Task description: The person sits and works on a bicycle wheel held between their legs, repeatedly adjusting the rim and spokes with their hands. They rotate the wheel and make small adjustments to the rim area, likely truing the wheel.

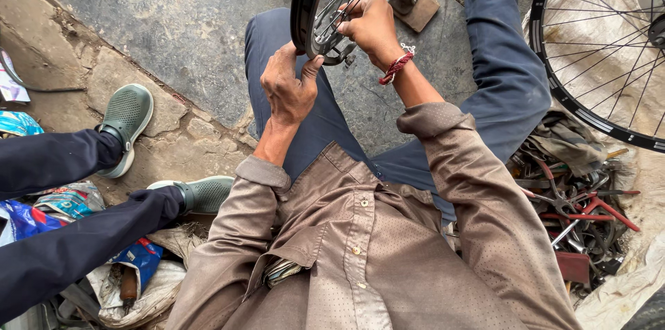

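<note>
1. Your left hand [289,87] pinches the tyre edge of the bicycle wheel [315,8], upright between your knees.
2. Your right hand [370,25] is closed on its spokes.
3. A second wheel [589,105] and a tool pile [578,212] crowd your right; another person's green clogs [128,119] stand on your left.

Rough grey concrete floor [173,18], cracked stone edging [104,81] along the left. Directly on it: pile of pliers and hand tools [582,212] at right beside pale sacking [623,295], crumpled plastic bags [69,202] at left, wooden block [424,11] near the top.
</note>
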Tool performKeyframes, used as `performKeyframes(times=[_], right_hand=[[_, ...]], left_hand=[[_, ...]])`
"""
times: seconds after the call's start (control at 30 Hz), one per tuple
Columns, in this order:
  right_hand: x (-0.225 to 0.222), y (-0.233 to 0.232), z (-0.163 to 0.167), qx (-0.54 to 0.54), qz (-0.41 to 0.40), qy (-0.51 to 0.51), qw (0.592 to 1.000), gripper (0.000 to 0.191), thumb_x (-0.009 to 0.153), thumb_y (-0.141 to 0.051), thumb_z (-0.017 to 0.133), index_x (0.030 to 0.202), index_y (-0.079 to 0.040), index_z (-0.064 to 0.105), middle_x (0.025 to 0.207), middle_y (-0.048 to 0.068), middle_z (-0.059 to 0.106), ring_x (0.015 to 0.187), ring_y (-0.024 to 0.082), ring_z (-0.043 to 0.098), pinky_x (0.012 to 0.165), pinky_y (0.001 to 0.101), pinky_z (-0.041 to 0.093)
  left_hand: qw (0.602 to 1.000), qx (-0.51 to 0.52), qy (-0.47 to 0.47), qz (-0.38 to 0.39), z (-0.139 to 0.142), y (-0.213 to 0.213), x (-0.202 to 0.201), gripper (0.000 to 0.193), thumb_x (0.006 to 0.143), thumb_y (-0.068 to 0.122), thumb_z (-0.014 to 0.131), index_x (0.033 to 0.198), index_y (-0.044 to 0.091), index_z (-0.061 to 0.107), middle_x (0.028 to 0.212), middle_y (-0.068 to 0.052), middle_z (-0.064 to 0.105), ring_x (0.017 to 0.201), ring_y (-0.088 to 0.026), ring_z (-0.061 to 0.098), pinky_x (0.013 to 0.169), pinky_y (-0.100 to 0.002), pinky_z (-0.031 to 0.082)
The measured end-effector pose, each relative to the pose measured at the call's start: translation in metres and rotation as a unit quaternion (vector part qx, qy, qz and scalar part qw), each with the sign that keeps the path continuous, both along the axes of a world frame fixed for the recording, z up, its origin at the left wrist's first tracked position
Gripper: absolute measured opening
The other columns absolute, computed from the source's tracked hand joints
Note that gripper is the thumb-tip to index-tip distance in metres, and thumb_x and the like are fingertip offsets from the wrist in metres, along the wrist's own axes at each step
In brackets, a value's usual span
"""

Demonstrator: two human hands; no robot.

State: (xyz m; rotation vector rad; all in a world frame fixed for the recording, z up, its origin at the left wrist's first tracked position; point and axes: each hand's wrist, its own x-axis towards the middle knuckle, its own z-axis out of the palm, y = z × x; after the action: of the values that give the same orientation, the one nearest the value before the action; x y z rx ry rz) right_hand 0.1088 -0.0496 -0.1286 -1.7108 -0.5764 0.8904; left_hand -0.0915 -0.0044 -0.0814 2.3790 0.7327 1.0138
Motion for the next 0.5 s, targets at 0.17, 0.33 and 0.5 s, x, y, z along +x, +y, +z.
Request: performKeyframes(times=[0.17, 0.33, 0.5], right_hand=[[0.002, 0.000, -0.005, 0.035, 0.029, 0.006, 0.999, 0.022, 0.076, 0.007, 0.074, 0.097, 0.002, 0.074, 0.087, 0.003, 0.077, 0.078, 0.008, 0.072, 0.072, 0.0236, 0.060], [0.001, 0.002, -0.001, 0.028, 0.077, 0.005, 0.997, 0.028, 0.075, 0.011, 0.063, 0.097, -0.001, 0.073, 0.085, 0.002, 0.074, 0.078, 0.008, 0.070, 0.069, 0.0237, 0.057], [-0.005, 0.010, 0.005, 0.008, 0.049, 0.015, 0.999, 0.031, 0.072, 0.016, 0.054, 0.088, -0.001, 0.075, 0.080, 0.003, 0.073, 0.070, 0.009, 0.066, 0.058, 0.0248, 0.051]], left_hand=[[1.000, -0.003, -0.003, -0.002, 0.001, 0.001, 0.000, 0.032, 0.101, 0.031, 0.073, 0.117, 0.004, 0.066, 0.100, -0.009, 0.074, 0.093, -0.027, 0.073, 0.081, -0.039, 0.057], [1.000, -0.001, -0.010, -0.004, 0.000, 0.000, -0.003, 0.030, 0.101, 0.030, 0.073, 0.117, 0.006, 0.067, 0.101, -0.008, 0.074, 0.094, -0.026, 0.073, 0.081, -0.038, 0.056], [1.000, 0.002, -0.011, 0.007, -0.004, 0.000, -0.002, 0.030, 0.101, 0.032, 0.073, 0.117, 0.006, 0.067, 0.100, -0.007, 0.075, 0.091, -0.023, 0.072, 0.079, -0.036, 0.056]])
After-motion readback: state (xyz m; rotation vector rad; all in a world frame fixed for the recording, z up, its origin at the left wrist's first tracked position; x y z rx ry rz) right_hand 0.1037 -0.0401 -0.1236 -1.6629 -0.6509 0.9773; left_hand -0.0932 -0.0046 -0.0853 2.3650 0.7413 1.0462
